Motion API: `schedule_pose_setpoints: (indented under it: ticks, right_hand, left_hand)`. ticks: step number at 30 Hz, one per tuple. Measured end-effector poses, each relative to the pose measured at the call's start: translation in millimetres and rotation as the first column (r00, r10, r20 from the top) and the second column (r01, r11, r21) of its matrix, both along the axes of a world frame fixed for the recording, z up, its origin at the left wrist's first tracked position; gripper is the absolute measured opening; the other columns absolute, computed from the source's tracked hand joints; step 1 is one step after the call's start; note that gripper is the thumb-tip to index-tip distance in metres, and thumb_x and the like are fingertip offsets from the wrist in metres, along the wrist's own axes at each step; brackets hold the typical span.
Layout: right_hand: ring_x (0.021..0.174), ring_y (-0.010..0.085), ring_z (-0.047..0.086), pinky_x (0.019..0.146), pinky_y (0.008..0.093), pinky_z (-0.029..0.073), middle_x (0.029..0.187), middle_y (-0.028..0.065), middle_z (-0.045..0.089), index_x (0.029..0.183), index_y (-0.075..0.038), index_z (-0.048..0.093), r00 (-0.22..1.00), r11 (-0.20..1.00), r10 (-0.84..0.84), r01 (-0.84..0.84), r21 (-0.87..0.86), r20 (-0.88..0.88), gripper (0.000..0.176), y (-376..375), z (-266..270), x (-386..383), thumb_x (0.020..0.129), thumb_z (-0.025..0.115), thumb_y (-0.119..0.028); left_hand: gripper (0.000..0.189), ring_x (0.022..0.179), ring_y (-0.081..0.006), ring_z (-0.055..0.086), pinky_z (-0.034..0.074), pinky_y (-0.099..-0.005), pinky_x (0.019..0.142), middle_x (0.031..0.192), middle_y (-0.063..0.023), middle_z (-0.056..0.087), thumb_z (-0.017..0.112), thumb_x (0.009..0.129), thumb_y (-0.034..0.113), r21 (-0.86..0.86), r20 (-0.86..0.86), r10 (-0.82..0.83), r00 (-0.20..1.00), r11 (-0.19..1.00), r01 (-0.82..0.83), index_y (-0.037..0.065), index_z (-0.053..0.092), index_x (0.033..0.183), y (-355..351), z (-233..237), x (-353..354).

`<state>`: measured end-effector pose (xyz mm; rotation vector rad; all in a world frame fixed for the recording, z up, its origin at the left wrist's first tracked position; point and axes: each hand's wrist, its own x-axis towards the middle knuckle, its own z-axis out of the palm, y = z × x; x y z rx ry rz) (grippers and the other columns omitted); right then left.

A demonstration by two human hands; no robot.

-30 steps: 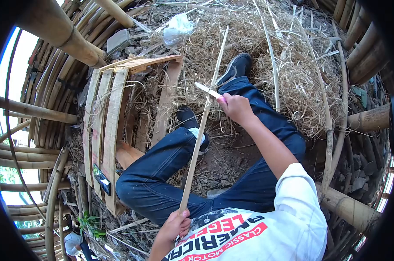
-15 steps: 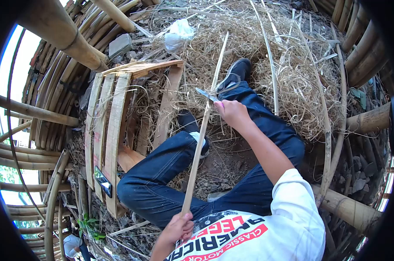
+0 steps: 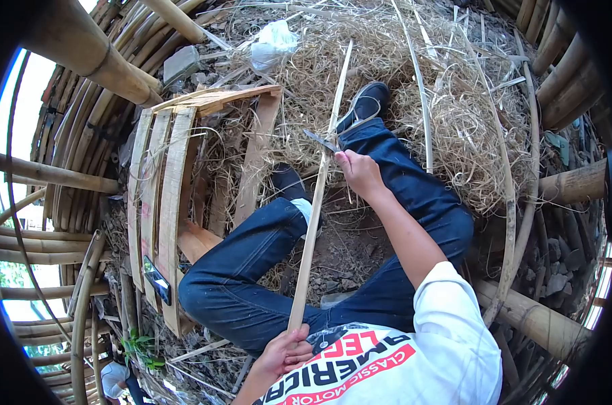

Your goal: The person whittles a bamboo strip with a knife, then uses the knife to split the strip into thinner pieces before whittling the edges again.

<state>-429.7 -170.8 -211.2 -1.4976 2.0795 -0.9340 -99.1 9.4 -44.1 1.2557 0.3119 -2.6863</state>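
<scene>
A long pale bamboo strip (image 3: 312, 233) runs from the waist up past the shoes. Its lower end is in my left hand (image 3: 287, 349), whose fingers are wrapped round it near the shirt. My right hand (image 3: 360, 172) is closed on a knife (image 3: 319, 141), whose blade lies across the strip near the far shoe. The knife's handle is mostly hidden in my fingers. Under the strip are my bent legs in dark jeans (image 3: 245, 270).
A wooden slatted crate (image 3: 176, 182) with a phone (image 3: 157, 280) stands at the left. Curly shavings (image 3: 468, 135) pile up ahead and right, near a white plastic bag (image 3: 274, 45). Bamboo poles (image 3: 532, 320) surround the spot. Another person (image 3: 113, 379) is at the lower left.
My right hand and the knife have shifted slightly up and left along the strip. My left hand, still round the strip's lower end, appears slightly farther right.
</scene>
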Motion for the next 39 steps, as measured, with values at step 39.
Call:
schedule_pose_setpoints:
  ticks: [39]
  right_hand:
    - [0.048, 0.0162, 0.052, 0.047, 0.0316, 0.039, 0.058, 0.0128, 0.056, 0.092, -0.001, 0.064, 0.919, 0.996, 0.085, -0.091, -0.002, 0.386, 0.022, 110.7, 72.3, 49.9, 0.095, 0.057, -0.022]
  left_hand:
    - [0.026, 0.039, -0.0049, 0.023, 0.026, -0.0218, 0.032, 0.058, 0.0033, 0.033, 0.033, 0.104, 0.029, -0.373, 0.261, -0.306, 0.916, 0.843, 0.388, 0.007, 0.044, 0.094, -11.7, -4.8, -8.3]
